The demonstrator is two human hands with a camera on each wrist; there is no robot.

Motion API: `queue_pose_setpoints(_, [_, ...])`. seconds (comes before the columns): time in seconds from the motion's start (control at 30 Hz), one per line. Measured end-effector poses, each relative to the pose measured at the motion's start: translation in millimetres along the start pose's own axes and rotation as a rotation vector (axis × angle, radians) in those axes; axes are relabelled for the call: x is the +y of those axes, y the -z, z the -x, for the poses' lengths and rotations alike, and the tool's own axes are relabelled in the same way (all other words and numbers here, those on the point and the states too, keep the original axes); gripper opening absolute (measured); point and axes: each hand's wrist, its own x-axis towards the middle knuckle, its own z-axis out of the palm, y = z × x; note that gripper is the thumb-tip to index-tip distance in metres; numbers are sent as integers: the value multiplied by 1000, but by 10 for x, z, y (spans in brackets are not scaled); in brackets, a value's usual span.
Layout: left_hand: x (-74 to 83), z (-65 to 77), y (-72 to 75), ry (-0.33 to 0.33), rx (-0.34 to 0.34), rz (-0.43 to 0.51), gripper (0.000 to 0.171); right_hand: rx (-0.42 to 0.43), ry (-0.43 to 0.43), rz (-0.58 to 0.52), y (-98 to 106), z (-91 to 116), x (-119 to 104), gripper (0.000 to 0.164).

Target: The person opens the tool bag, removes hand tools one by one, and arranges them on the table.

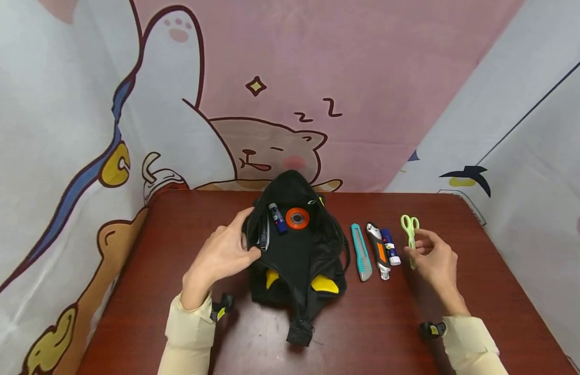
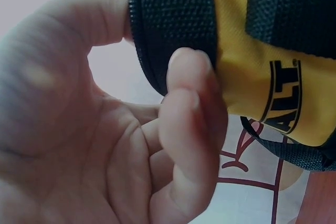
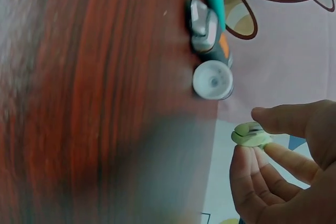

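Note:
A black and yellow bag (image 1: 290,265) stands open on the table. My left hand (image 1: 219,258) grips its left rim; the left wrist view shows fingers curled at the zippered edge (image 2: 176,19), beside a yellow side with black lettering. Inside the bag lie a blue glue stick (image 1: 278,219) and a round orange item (image 1: 297,219) with a dark centre. At the right, my right hand (image 1: 435,260) pinches light green scissors (image 1: 411,240) by the blade end, handles pointing away. In the right wrist view the scissors' tip (image 3: 251,136) sits between thumb and fingers.
Between bag and right hand lie a teal box cutter (image 1: 361,252), a grey and orange utility knife (image 1: 378,251) and another blue glue stick (image 1: 390,247), side by side. The brown table (image 1: 365,333) meets a cartoon-printed cloth (image 1: 365,78) behind it.

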Motion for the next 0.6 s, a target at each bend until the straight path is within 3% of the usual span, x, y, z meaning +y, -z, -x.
queue_pose_setpoints(0.27, [3, -14, -3, 15, -7, -7, 88, -92, 32, 47, -37, -79, 138, 55])
queue_pose_setpoints(0.6, [1, -19, -14, 11, -8, -9, 86, -121, 52, 82, -100, -102, 251, 54])
